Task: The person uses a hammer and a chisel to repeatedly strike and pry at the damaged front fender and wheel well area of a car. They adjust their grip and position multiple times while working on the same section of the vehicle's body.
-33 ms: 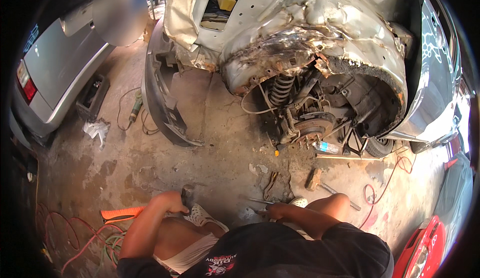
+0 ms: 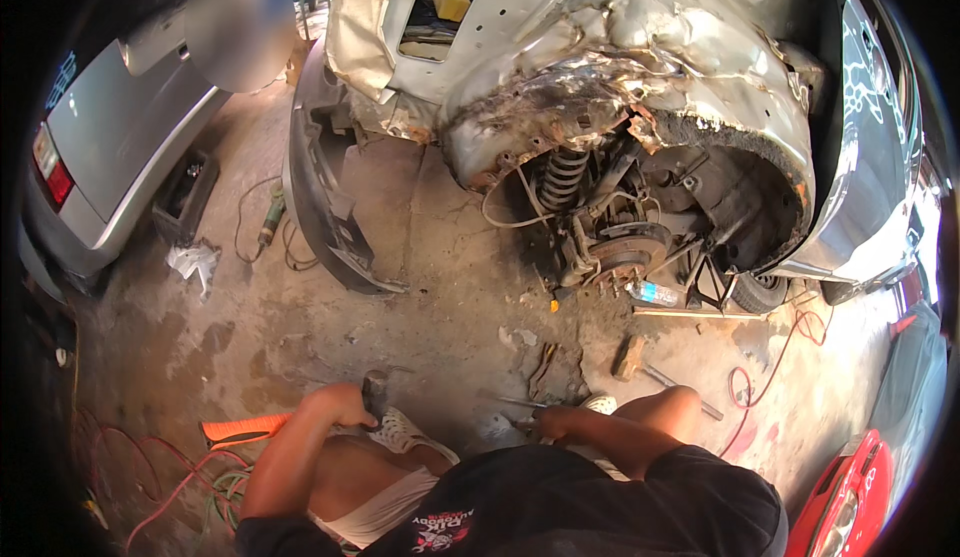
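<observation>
Above the floor [image 2: 450,322] before the wheel arch [image 2: 600,82] | left hand [image 2: 347,405]: fingers round a hammer [image 2: 375,389] beside the shoe [image 2: 396,431] | right hand [image 2: 555,422]: fingers round a metal bar [image 2: 512,401] | I'd grip both firmly, tips clear of feet.

Daylight strong, brightest at the right rim, where the background washes out to white. Hard glare on the right car's door [image 2: 873,107]; bright highlights over the crumpled panel [image 2: 650,27]. Wheel well [image 2: 755,182] in deep shadow, inner detail partly lost. Floor [image 2: 440,247] moderately lit, paler toward the right. Black shirt [image 2: 600,502] dark, folds hard to read. Left hand [image 2: 350,407] and right hand [image 2: 553,423] legible but small, finger detail soft. Fisheye: left car [image 2: 135,122] visibly bowed, corners black. Blurred oval at upper left hides detail; central bodywork reasonably sharp.
</observation>
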A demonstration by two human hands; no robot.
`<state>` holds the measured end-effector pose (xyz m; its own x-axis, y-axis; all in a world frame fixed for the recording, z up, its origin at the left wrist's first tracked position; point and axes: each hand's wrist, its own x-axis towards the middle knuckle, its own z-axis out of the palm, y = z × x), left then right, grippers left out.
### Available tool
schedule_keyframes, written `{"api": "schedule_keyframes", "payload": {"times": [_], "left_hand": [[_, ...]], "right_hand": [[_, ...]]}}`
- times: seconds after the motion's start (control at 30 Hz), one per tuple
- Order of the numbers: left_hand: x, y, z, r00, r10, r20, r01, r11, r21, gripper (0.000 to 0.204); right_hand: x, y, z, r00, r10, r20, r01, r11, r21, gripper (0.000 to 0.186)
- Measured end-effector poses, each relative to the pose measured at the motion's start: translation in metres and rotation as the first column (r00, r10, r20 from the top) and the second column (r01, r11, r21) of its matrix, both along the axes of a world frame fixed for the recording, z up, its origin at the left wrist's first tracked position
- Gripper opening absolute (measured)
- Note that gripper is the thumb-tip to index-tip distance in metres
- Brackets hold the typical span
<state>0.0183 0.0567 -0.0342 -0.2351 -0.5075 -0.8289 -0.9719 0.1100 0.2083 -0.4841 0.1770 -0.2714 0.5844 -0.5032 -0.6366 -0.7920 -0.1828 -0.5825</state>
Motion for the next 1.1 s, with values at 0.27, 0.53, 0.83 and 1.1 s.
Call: {"api": "schedule_keyframes", "payload": {"times": [0.27,0.53,0.83,1.1], "left_hand": [[0.013,0.004,0.001,0.997,0.053,0.055,-0.038,0.969,-0.244,0.067],[-0.014,-0.021,0.024,0.764,0.425,-0.485,-0.63,0.651,-0.423,0.073],[-0.089,-0.112,0.199,0.376,0.402,-0.835,-0.901,0.37,-0.228,0.065],[-0.186,-0.16,0.292,0.432,0.202,-0.879,-0.885,0.284,-0.37,0.064]], "right_hand": [[0.061,-0.052,0.13,0.82,-0.572,-0.017,0.557,0.791,0.254,0.043],[0.054,-0.109,0.179,0.723,-0.689,-0.049,0.665,0.674,0.322,0.028],[0.026,-0.181,0.345,-0.615,-0.415,0.671,0.581,0.337,0.741,0.059],[0.034,-0.228,0.346,-0.977,0.019,0.212,0.212,0.144,0.966,0.007]]}}
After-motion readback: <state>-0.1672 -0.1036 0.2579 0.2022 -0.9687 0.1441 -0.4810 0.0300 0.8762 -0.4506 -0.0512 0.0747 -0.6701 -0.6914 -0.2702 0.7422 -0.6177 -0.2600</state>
